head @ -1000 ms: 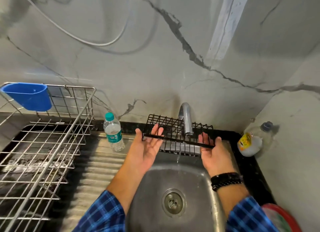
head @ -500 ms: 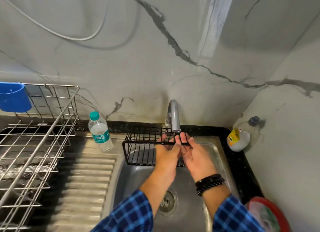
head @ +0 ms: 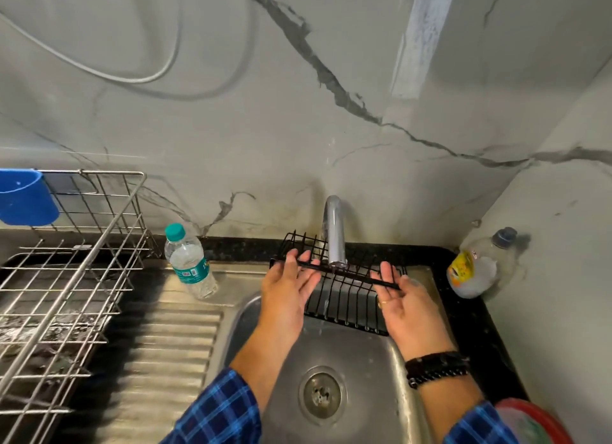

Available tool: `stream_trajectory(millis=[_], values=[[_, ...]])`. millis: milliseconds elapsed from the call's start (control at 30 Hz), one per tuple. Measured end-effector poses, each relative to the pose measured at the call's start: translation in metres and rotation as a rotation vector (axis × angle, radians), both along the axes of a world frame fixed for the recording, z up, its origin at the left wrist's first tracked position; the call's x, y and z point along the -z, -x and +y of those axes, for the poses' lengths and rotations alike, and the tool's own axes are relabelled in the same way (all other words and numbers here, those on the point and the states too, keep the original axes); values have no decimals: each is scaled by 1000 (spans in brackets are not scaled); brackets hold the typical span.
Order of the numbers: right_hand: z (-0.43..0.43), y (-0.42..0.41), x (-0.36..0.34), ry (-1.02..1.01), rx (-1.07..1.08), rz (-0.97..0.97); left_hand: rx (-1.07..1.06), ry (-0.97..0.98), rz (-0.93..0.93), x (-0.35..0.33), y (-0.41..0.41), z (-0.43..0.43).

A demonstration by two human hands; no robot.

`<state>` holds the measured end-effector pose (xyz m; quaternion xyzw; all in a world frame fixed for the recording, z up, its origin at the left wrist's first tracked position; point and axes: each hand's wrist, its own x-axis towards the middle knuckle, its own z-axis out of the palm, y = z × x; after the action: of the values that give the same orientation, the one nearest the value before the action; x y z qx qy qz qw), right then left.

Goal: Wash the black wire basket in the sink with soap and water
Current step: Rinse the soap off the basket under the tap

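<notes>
Hands spread apart again versus half a second ago: left hand (head: pixel 291 286) and right hand (head: pixel 402 296), palms open, fingers flat, support black wire basket (head: pixel 344 291) under faucet (head: pixel 334 235) over sink (head: pixel 361 370). Rinsing underway; no suds visible, soap bottle (head: pixel 472 271) untouched.

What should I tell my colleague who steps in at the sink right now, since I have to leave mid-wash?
Left hand: palm open, pressed against the left end of the black wire basket.
Right hand: palm open, supporting the right end.
Basket: held between both palms over the sink, under the tap; a thin stream of water runs through it.
Soap bottle: on the counter at the right, untouched.
Done: basket is under the water.
Left: no suds visible, so soaping, scrubbing and a final rinse probably remain.
</notes>
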<state>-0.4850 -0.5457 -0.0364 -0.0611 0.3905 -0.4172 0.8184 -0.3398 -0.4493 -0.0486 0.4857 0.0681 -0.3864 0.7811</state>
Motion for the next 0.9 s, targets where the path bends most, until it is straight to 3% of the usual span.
stream_trajectory(millis=[167,267,333,433,533,633,733,833,900], values=[[2,10,6,-78,-17,90,-79,-10,147,-3,3,-6],[0,19,15,-34,-103,290,-23,-57,70,-1,11,-6],[6,24,14,242,-301,686,1,-55,-29,-4,16,-9],[16,35,17,941,-617,1683,50,-56,-162,-15,25,-14],[27,25,11,1169,-753,2031,78,-92,-316,-19,38,-16],[34,10,24,1321,-795,1985,133,-109,-413,-24,50,-17],[29,-7,44,1435,-770,1627,204,-162,-486,-19,57,-15],[28,-13,52,1299,-742,1544,322,-230,-494,-16,54,-8],[31,-8,49,1147,-732,1442,333,-144,-280,-18,44,-2]])
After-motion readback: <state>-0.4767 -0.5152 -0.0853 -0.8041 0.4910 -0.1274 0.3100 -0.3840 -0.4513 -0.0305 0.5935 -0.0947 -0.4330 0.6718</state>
